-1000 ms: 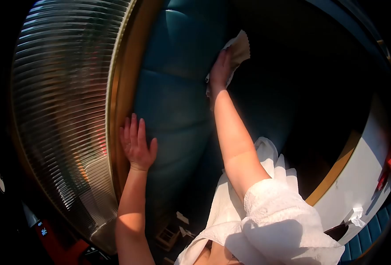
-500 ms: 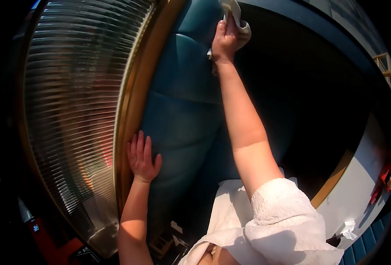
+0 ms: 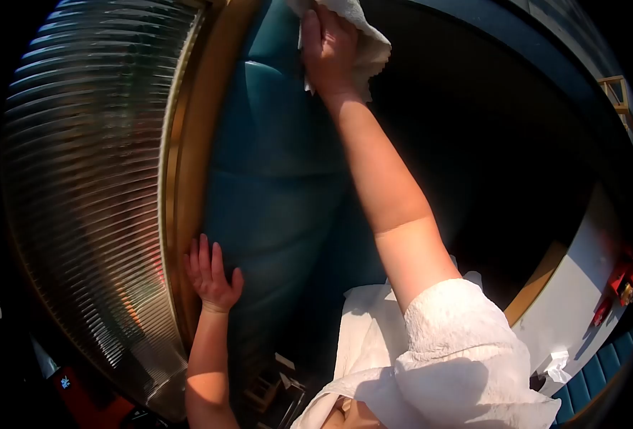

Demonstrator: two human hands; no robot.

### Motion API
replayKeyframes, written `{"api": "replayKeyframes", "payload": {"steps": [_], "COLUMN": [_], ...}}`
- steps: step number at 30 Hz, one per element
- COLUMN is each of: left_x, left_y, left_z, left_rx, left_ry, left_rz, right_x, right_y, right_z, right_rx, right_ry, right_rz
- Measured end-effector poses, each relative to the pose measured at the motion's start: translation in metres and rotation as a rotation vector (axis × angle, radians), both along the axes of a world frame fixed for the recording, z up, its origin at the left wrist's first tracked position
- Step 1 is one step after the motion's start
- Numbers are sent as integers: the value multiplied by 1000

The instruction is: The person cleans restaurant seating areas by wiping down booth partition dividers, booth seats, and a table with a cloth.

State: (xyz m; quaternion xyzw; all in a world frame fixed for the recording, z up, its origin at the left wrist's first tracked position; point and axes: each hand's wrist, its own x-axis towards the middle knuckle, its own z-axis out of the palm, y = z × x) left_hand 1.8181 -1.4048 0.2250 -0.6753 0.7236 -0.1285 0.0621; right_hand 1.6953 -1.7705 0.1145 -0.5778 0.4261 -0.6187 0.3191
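At the upper edge of the view, a pale cloth (image 3: 373,51) lies under and around the right hand (image 3: 328,58), against the top of the blue padded backrest (image 3: 273,136); the left hand (image 3: 213,282) is well below it, to the left. The right hand has hold of the cloth, its fingers bent a little; the left holds nothing, fingers extended and thumb apart, laid where the backrest meets a wooden frame (image 3: 189,136). The cloth's top is cut off by the picture's edge, the right fingertips are hard to make out, and deep shadow hides the middle of the booth. The backrest is stitched in broad sections. Ribbed glass (image 3: 87,186) stands left of the frame; at right, a white tabletop (image 3: 577,293) carries red objects (image 3: 624,286) and crumpled white paper (image 3: 558,367), in sunlight.
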Motion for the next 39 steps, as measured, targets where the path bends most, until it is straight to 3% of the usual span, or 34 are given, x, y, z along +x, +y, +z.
{"api": "replayKeyframes", "payload": {"steps": [1,3,7,10,14,16,20,22,23,25,27,30,32,34,35,36,37,38,39], "left_x": [0,1,2,2,3,4,1,4,4,5,5,4,4,3,4,6,6,5,3], "left_y": [0,0,2,0,0,0,3,4,5,7,6,5,4,5,6,8,9,7,5], "left_z": [0,0,1,0,2,1,3,4,3,4,3,4,3,5,5,5,6,6,6], "left_rx": [-3,10,6,-6,7,22,53,50,50,65,64,66,46,72,68,77,83,81,79], "left_ry": [-10,-17,-23,-19,-27,-49,-90,-95,-94,-99,-72,-72,-73,-79,-77,-77,-81,-92,-93], "left_rz": [-1,4,-8,-14,-17,-21,-1,-1,-6,10,-13,-18,-9,-5,-5,-1,5,5,-1], "right_x": [-9,-1,5,-6,-55,-58,-66,-85,-93,-114,-168,-290,-361,-388,-382,-369,-350,-326,-304], "right_y": [2,14,104,164,162,154,156,136,124,99,86,90,100,97,89,79,70,59,61], "right_z": [-5,-95,-240,-279,-240,-254,-334,-330,-329,-337,-346,-350,-326,-285,-260,-235,-221,-211,-247], "right_rx": [-221,277,638,966,864,359,379,92,99,60,97,356,655,1062,1273,1397,1397,1343,837], "right_ry": [-259,-324,91,66,62,628,909,1007,1018,1421,1548,1503,1310,795,347,-19,-166,-147,411], "right_rz": [-177,-175,-221,-201,-62,-53,39,2,6,96,75,-37,-92,-144,-200,-283,-302,-278,-118]}}
